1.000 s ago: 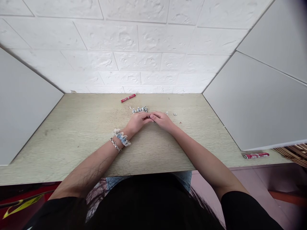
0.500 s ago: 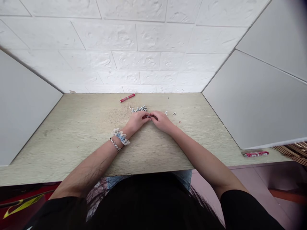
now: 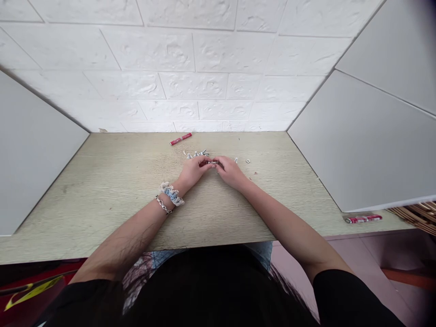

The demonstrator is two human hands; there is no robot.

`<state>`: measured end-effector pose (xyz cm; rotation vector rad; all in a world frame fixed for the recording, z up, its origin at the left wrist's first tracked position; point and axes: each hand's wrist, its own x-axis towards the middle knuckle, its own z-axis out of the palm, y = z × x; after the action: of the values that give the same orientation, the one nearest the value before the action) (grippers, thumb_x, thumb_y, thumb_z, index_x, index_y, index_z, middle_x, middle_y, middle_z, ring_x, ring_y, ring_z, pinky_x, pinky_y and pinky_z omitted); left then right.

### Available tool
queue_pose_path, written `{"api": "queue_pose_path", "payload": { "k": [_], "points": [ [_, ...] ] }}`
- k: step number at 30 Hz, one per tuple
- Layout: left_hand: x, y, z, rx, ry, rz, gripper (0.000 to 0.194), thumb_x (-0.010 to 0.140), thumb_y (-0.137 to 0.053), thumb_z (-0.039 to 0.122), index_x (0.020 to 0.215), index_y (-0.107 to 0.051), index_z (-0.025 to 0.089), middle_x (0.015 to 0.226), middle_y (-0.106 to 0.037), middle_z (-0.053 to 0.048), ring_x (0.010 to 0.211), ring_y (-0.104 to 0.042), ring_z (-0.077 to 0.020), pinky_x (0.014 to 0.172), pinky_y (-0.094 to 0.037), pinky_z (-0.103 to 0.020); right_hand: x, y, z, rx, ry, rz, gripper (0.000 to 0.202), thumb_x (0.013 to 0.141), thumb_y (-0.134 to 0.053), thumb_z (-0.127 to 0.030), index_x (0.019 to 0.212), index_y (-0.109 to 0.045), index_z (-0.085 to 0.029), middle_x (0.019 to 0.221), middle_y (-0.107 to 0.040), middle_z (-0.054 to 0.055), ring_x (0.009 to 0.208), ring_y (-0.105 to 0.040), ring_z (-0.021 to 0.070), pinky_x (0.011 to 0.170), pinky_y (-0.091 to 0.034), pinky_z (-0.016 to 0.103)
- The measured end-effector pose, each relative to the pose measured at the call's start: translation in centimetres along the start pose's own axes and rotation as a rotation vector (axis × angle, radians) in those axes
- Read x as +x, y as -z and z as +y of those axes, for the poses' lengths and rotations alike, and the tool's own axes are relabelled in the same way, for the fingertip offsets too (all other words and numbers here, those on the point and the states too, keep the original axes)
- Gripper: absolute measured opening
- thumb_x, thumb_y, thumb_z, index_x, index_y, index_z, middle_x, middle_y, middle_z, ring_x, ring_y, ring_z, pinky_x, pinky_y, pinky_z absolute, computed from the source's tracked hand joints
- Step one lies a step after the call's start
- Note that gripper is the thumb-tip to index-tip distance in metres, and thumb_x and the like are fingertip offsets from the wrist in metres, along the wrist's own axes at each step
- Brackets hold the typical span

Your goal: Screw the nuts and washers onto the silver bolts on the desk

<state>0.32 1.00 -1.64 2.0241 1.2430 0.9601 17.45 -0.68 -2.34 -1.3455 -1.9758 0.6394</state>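
My left hand (image 3: 195,170) and my right hand (image 3: 229,170) meet over the middle of the table, fingers pinched. Between their fingertips lies a small silvery bolt (image 3: 213,162), mostly covered by the fingers, so I cannot tell whether a nut is on it. Just behind my left hand several metal bolts with nuts (image 3: 196,155) stand in a cluster, partly hidden by that hand. Beyond my right hand a single bolt (image 3: 236,160) stands upright, and a loose nut (image 3: 248,161) lies to its right.
On the pale wooden table (image 3: 119,181) a red marker-like tube (image 3: 180,139) lies near the brick wall (image 3: 211,86). A similar red tube (image 3: 364,219) rests at the right edge, beside a woven basket (image 3: 417,218). Grey panels (image 3: 361,145) flank the table.
Both hands have shifted very slightly, the fingers turning a little, and more of the silvery bolt shows between them. The things on the table lie as before.
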Motion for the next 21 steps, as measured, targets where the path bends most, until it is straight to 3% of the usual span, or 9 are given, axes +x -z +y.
{"api": "queue_pose_path", "payload": {
  "k": [4,7,11,16,21],
  "points": [
    [0.1,0.2,0.3,-0.112,0.075,-0.018,0.022,0.080,-0.069,0.040,0.089,-0.071,0.020,0.077,-0.073,-0.001,0.071,-0.063,-0.0154,0.066,-0.048,-0.028,-0.2,0.2,-0.2,0.076,0.002,0.056,0.021,0.090,-0.049,-0.028,0.096,-0.066,-0.017,0.100,-0.069,0.008,0.098,-0.059,0.0181,0.091,-0.043,0.032],
    [0.0,0.3,0.4,-0.129,0.056,-0.043,0.025,0.080,-0.069,0.041,0.092,-0.072,0.020,0.081,-0.074,-0.002,0.074,-0.064,-0.0159,0.069,-0.049,-0.028,-0.4,0.5,-0.6,0.171,-0.002,0.135,0.023,0.088,-0.050,-0.033,0.094,-0.066,-0.018,0.099,-0.069,0.006,0.093,-0.060,0.0168,0.086,-0.045,0.030],
    [0.0,0.5,0.4,-0.117,0.041,0.033,0.035,0.086,-0.058,0.051,0.087,-0.071,0.018,0.075,-0.071,-0.002,0.069,-0.063,-0.0149,0.066,-0.049,-0.027,-0.7,1.5,-1.3,0.103,-0.080,0.191,0.023,0.086,-0.051,-0.037,0.091,-0.065,-0.019,0.079,-0.065,0.002,0.066,-0.053,0.0131,0.066,-0.041,0.027],
    [0.0,1.2,0.4,-0.045,0.065,0.266,0.045,0.094,-0.041,0.051,0.079,-0.068,0.018,0.068,-0.065,-0.001,0.066,-0.058,-0.0143,0.062,-0.046,-0.027,-0.8,3.2,-1.9,-0.189,-0.243,0.062,0.016,0.085,-0.050,-0.030,0.087,-0.062,-0.020,0.069,-0.061,0.001,0.062,-0.050,0.0142,0.060,-0.033,0.027],
    [0.3,1.5,0.2,0.049,0.002,0.305,0.038,0.096,-0.039,0.040,0.089,-0.070,0.019,0.082,-0.070,-0.003,0.081,-0.062,-0.0169,0.078,-0.048,-0.029,-0.7,3.8,-1.7,-0.368,-0.310,-0.028,0.018,0.088,-0.047,-0.029,0.090,-0.063,-0.019,0.077,-0.066,0.008,0.073,-0.056,0.0194,0.059,-0.032,0.028]
  ]
}}
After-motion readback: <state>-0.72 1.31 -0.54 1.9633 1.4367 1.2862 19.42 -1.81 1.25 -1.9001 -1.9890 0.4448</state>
